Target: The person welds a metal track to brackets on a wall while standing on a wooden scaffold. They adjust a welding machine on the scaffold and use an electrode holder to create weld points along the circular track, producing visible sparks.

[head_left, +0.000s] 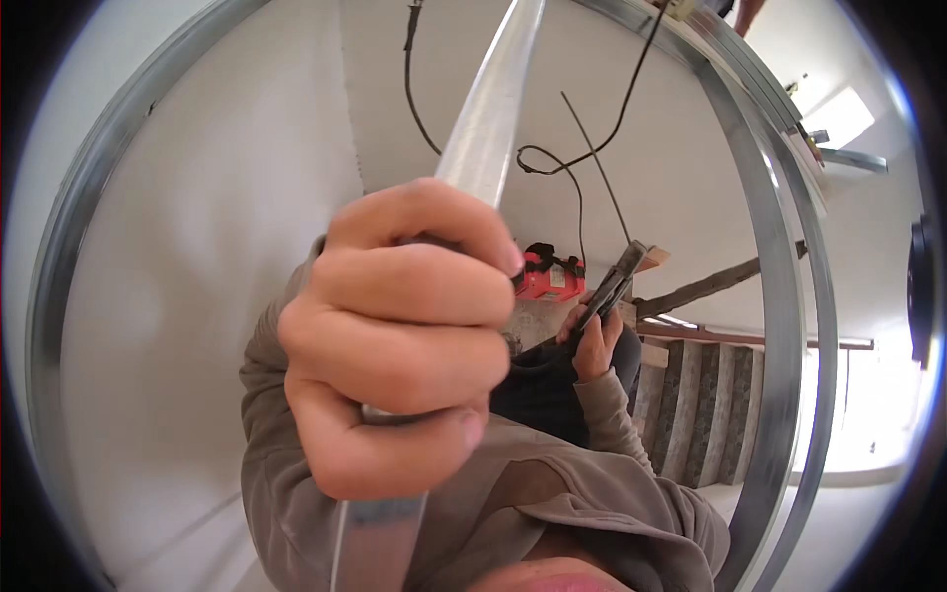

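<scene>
My left hand (395, 335) is close in front, its fingers wrapped round a long silvery metal profile (488, 128). The profile slants from the lower middle to the top edge. Farther off, to the right, my right hand (594, 340) is closed round a dark plier-like hand tool (617, 276), held tilted with its head up; its exact kind is not clear. From near the tool's head a thin dark rod (597, 163) runs up and left; whether the tool grips it I cannot tell. My left hand partly covers a red and black case-like object (550, 280) behind it.
Metal framing (764, 247) curves along the right, with another metal rail (59, 276) at the left. A looped black cable (538, 163) hangs before the pale surface. At the right are carpeted stairs (695, 405), a rough wooden pole (715, 283) and a bright opening.
</scene>
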The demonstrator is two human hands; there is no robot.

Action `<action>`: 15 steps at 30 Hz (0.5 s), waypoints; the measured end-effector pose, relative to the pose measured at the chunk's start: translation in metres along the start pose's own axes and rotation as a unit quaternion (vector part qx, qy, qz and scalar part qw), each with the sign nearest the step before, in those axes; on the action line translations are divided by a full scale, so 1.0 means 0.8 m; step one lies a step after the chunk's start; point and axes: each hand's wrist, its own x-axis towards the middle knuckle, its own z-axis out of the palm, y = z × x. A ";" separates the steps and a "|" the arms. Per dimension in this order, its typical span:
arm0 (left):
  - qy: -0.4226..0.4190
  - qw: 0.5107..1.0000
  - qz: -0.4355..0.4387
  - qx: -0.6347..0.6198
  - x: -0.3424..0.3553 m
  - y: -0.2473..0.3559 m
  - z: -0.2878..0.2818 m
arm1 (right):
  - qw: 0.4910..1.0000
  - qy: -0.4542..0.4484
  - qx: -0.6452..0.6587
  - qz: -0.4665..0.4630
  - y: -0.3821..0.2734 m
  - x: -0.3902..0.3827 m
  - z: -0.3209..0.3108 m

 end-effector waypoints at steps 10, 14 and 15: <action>-0.013 1.000 -0.008 0.022 -0.005 -0.013 0.015 | 0.996 -0.029 0.033 0.074 -0.056 0.005 0.008; -0.033 0.999 -0.017 0.008 -0.003 -0.001 0.002 | 0.995 -0.023 0.056 0.085 -0.062 -0.002 0.019; -0.032 0.999 -0.020 0.007 -0.002 0.002 -0.001 | 0.994 -0.027 0.059 0.083 -0.060 0.000 0.021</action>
